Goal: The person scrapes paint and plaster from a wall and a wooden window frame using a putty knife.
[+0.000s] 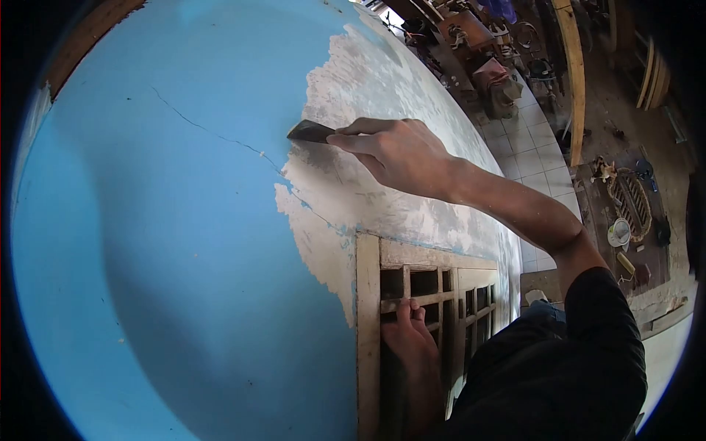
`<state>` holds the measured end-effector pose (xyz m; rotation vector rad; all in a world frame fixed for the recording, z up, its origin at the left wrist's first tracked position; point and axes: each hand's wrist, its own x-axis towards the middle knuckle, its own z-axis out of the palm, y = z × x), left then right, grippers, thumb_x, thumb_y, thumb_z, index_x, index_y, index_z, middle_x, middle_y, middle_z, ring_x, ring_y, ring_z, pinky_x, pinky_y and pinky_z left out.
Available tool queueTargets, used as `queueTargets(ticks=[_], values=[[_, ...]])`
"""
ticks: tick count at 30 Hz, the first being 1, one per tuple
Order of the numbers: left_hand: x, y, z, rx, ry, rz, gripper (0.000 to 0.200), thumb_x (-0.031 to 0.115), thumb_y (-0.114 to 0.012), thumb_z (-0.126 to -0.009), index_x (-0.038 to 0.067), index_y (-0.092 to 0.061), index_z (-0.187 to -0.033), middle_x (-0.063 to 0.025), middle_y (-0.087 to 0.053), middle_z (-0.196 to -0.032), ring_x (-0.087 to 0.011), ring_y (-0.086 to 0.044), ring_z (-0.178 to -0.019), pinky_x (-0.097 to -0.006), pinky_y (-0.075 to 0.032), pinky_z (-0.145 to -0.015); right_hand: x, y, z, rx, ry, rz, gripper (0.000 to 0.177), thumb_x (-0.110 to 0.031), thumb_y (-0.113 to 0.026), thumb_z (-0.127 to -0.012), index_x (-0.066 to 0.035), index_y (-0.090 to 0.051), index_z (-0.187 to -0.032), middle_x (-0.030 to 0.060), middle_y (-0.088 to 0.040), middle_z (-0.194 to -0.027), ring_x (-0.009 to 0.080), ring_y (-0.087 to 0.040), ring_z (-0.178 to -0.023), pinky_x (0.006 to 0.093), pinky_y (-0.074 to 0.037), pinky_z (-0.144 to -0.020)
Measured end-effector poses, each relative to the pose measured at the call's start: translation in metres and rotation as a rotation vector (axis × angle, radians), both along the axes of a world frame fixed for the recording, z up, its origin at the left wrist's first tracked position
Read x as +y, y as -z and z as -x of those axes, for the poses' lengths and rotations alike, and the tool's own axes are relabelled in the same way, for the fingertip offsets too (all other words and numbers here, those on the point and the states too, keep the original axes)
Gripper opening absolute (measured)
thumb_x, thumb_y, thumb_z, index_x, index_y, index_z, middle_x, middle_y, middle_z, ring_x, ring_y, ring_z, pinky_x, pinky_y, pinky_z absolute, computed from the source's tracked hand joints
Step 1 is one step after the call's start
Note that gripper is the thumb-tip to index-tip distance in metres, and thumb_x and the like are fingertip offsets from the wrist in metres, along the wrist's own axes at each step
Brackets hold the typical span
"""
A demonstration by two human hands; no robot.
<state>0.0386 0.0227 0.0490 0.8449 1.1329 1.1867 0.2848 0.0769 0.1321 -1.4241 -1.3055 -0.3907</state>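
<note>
My right hand is closed around a scraper, its dark, flat blade laid against the wall where blue paint meets a bare, patchy grey-white area. Much of the scraper's handle is hidden in my fingers. Lower down, my left hand grips a bar of a pale wooden window lattice, with its fingers curled over the wood. A thin crack runs diagonally across the blue paint down toward the window frame's corner.
Far below on the right lies a tiled floor, with cluttered tools and furniture beyond. A wooden post rises there. A white bucket and a woven rack-like object rest on a brown surface. Brown wood edges the wall at upper left.
</note>
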Motion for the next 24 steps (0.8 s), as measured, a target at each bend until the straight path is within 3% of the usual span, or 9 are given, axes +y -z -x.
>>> queueTargets(ticks=[4, 7, 11, 14, 18, 21, 24], values=[[-0.001, -0.006, -0.008, 0.010, 0.025, -0.026, 0.011, 0.002, -0.064, -0.093, 0.004, -0.055, -0.090, -0.0038, -0.058, -0.087, -0.0119, -0.052, -0.078, -0.0289, -0.039, -0.070, -0.005, 0.011, 0.011, -0.059, 0.072, -0.071, 0.028, -0.011, -0.062, -0.095, -0.013, -0.072, -0.121, 0.0040, -0.073, -0.112, 0.0239, -0.072, -0.074, 0.0357, -0.059, -0.061], [-0.003, -0.004, 0.001, 0.032, 0.005, -0.008, 0.011, 0.002, -0.065, -0.093, 0.005, -0.054, -0.089, -0.0033, -0.058, -0.086, -0.0113, -0.051, -0.078, -0.0287, -0.038, -0.070, 0.005, -0.009, -0.004, -0.005, 0.063, 0.070, 0.029, -0.011, -0.063, -0.095, -0.014, -0.071, -0.122, 0.0032, -0.073, -0.112, 0.0233, -0.072, -0.074, 0.0351, -0.060, -0.062], [-0.004, -0.004, 0.001, 0.039, 0.019, -0.006, 0.012, 0.003, -0.065, -0.094, 0.005, -0.054, -0.091, -0.0031, -0.058, -0.086, -0.0106, -0.051, -0.078, -0.0288, -0.038, -0.070, -0.002, 0.001, -0.006, -0.011, -0.034, 0.020, 0.028, -0.012, -0.062, -0.096, -0.014, -0.071, -0.122, 0.0041, -0.073, -0.112, 0.0236, -0.071, -0.072, 0.0343, -0.060, -0.062], [-0.004, -0.007, -0.006, 0.024, 0.028, -0.030, 0.012, 0.004, -0.065, -0.094, 0.005, -0.054, -0.092, -0.0027, -0.058, -0.088, -0.0105, -0.052, -0.079, -0.0289, -0.039, -0.071, 0.000, 0.002, -0.008, 0.017, -0.053, 0.161, 0.031, -0.011, -0.055, -0.099, -0.016, -0.069, -0.127, 0.0086, -0.071, -0.119, 0.0286, -0.073, -0.081, 0.0399, -0.060, -0.069], [-0.001, -0.001, 0.002, 0.029, 0.023, 0.004, 0.012, 0.003, -0.065, -0.093, 0.005, -0.054, -0.095, -0.0026, -0.058, -0.089, -0.0109, -0.053, -0.080, -0.0291, -0.040, -0.073, 0.017, -0.013, -0.029, -0.012, -0.030, 0.040, 0.031, -0.015, -0.055, -0.100, -0.019, -0.068, -0.129, 0.0030, -0.071, -0.121, 0.0246, -0.072, -0.093, 0.0400, -0.060, -0.076], [-0.004, -0.006, -0.002, 0.028, 0.009, 0.006, 0.012, 0.002, -0.065, -0.093, 0.005, -0.054, -0.097, -0.0025, -0.058, -0.089, -0.0114, -0.053, -0.081, -0.0293, -0.040, -0.075, 0.001, -0.007, -0.026, -0.021, -0.076, 0.119, 0.031, -0.016, -0.056, -0.100, -0.020, -0.068, -0.128, 0.0033, -0.071, -0.119, 0.0262, -0.072, -0.092, 0.0407, -0.060, -0.076], [-0.003, -0.004, 0.002, -0.022, 0.123, -0.078, 0.012, 0.002, -0.064, -0.092, 0.005, -0.055, -0.099, -0.0030, -0.058, -0.090, -0.0115, -0.054, -0.082, -0.0299, -0.041, -0.075, 0.009, 0.012, -0.025, -0.094, -0.021, 0.027, 0.029, -0.018, -0.057, -0.100, -0.020, -0.069, -0.126, 0.0024, -0.071, -0.117, 0.0268, -0.072, -0.091, 0.0403, -0.060, -0.075]])
